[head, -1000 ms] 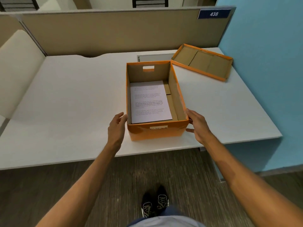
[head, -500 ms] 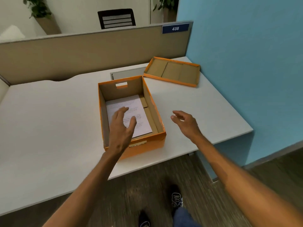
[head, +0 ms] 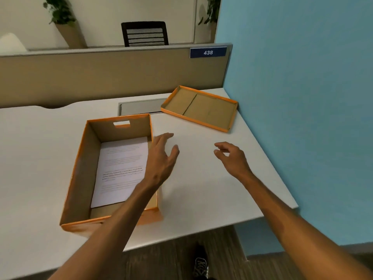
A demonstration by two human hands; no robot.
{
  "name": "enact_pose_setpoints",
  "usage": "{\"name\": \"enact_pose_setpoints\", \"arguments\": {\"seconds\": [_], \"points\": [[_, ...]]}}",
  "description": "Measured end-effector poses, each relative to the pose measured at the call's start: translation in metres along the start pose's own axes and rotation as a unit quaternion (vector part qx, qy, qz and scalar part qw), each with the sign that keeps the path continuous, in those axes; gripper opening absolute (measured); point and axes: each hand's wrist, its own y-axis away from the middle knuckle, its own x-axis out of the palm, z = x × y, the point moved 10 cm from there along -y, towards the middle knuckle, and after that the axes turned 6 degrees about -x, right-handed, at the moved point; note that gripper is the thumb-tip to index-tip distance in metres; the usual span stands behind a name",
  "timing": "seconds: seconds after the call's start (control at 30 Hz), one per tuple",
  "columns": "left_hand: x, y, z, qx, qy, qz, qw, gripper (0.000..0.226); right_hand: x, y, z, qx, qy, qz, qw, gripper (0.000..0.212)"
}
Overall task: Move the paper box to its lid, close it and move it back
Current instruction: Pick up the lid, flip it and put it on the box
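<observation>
An open orange paper box (head: pixel 80 174) with a brown inside stands near the desk's front edge; a printed white sheet (head: pixel 119 168) lies on its bottom. Its lid (head: pixel 201 108) lies upside down at the far right corner of the desk, against the blue wall. My left hand (head: pixel 161 158) hovers over the box's right wall, fingers spread, holding nothing. My right hand (head: pixel 232 158) floats above the bare desk between box and lid, fingers loosely curled and empty. Neither hand touches the box or the lid.
The white desk (head: pixel 36 158) is bounded by a beige partition (head: pixel 101 77) behind and a blue wall (head: pixel 302 118) on the right. A grey cable flap (head: pixel 139 107) sits beside the lid. A black chair (head: pixel 144 34) stands beyond the partition.
Both hands have let go of the box's front corners and moved up and to the right, toward the lid. The box stays in place. The camera has swung rightward.
</observation>
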Motion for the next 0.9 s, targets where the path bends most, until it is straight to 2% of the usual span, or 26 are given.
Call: {"name": "enact_pose_setpoints", "arguments": {"seconds": [0.27, 0.63, 0.77, 0.9], "points": [[0.056, -0.049, -0.017, -0.071, 0.012, -0.004, 0.997, 0.046, -0.038, -0.058, -0.039, 0.01, -0.014, 0.008, 1.0, 0.029], [0.137, -0.139, 0.034, -0.221, 0.119, 0.08, 0.965, 0.065, -0.04, -0.134, -0.109, 0.093, -0.009, -0.012, 0.996, 0.026], [0.181, -0.182, 0.065, -0.298, 0.207, 0.1, 0.927, 0.07, -0.043, -0.161, -0.151, 0.192, -0.074, -0.07, 0.976, 0.021], [0.221, -0.212, 0.1, -0.402, 0.306, 0.088, 0.859, 0.073, -0.042, -0.18, -0.195, 0.315, -0.223, -0.17, 0.907, 0.022]]}}
